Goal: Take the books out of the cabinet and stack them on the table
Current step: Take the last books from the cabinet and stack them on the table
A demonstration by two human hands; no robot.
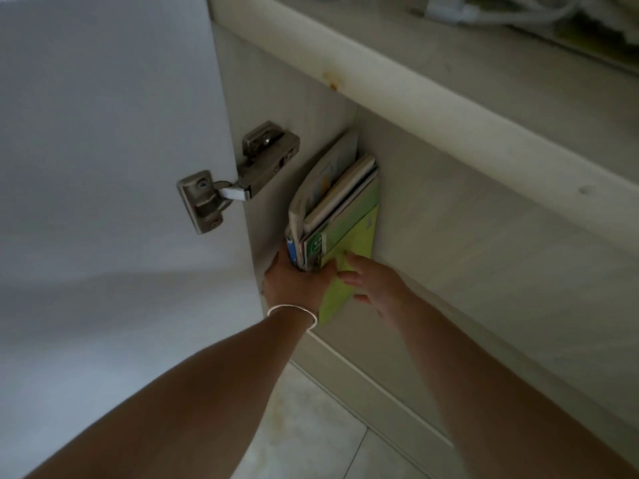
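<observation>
Your left hand grips the near ends of the books standing against the cabinet side wall; your right hand rests relaxed fingers on the green book, the outermost 1.

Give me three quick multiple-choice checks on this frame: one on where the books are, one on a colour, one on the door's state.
1. Where are the books?
A. on the table
B. inside the cabinet
C. on the floor

2. What colour is the book nearest the right hand?
A. red
B. black
C. light green

3. What state is the cabinet door in?
A. open
B. closed
C. removed

Key: 1 B, they stand against the cabinet's side wall, gripped by the left hand. 2 C, the green book. 3 A, swung out on its hinge.
</observation>
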